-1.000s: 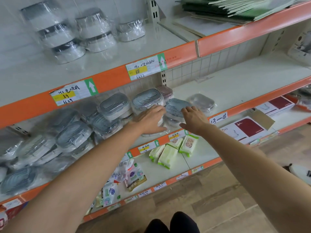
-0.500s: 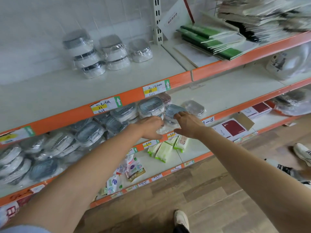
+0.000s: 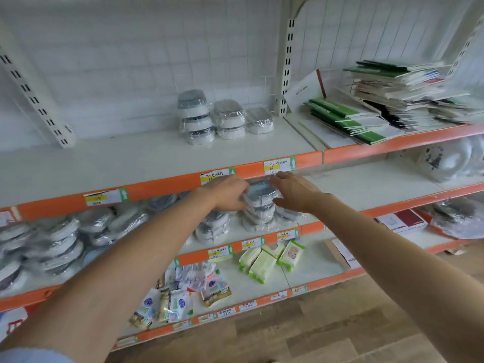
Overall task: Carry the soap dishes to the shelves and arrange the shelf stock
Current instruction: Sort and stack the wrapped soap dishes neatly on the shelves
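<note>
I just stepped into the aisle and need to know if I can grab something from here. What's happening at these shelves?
A person is stocking wrapped soap dishes. Both hands are at a stack of soap dishes on the middle shelf: the left hand holds its left side, and the right hand rests against its right side with straighter fingers. More wrapped dishes lie piled to the left, and three short stacks stand on the shelf above.

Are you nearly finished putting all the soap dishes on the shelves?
Partly. Done: neat stacks of wrapped soap dishes stand on the upper shelf. In hand: the left hand and right hand sit either side of the top dish of a stack on the middle shelf. Left: the pile of dishes to the left lies jumbled and looks like it needs straightening.
</note>
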A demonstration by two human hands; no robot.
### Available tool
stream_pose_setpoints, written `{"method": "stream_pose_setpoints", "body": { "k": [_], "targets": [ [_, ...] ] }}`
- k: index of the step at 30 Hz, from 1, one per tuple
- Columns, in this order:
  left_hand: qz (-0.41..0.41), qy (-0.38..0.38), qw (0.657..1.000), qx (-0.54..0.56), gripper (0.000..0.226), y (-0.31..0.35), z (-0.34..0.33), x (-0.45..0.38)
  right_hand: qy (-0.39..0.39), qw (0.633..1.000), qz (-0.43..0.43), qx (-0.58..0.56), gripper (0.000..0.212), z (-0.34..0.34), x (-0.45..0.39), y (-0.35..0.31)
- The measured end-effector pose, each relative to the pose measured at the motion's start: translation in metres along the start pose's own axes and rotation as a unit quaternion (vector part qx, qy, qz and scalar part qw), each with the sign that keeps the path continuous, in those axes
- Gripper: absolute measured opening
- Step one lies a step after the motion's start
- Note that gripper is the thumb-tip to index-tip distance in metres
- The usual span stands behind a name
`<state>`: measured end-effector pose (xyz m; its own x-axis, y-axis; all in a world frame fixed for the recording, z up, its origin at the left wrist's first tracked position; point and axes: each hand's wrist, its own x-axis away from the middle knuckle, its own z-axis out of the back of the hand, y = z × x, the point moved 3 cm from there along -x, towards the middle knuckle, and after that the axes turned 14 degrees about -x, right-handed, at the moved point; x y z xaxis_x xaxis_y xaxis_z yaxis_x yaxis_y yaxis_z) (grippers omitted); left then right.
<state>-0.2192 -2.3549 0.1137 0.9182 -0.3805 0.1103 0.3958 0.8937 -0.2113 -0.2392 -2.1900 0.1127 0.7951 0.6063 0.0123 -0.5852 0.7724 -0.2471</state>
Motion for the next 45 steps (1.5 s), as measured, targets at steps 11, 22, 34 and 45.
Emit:
{"method": "stream_pose_setpoints", "body": {
  "k": [11,22,34,45],
  "targets": [
    [0.129,0.031,0.991,0.005,0.04,-0.099,0.017,0.011,0.014,0.998,0.054,0.002,0.049,0.033,-0.081,-0.031],
    [0.246,0.074,0.966,0.007,0.036,-0.179,0.064,-0.037,0.056,0.994,0.091,0.032,0.052,0.087,-0.187,-0.016],
    [0.375,0.092,0.922,0.001,0.044,-0.228,0.093,-0.093,0.063,0.996,0.048,-0.035,0.055,0.097,-0.267,0.004],
    [0.444,-0.051,0.894,0.039,0.097,-0.267,0.074,-0.154,0.02,0.974,-0.185,-0.129,0.107,0.078,-0.312,0.012]
  ]
}}
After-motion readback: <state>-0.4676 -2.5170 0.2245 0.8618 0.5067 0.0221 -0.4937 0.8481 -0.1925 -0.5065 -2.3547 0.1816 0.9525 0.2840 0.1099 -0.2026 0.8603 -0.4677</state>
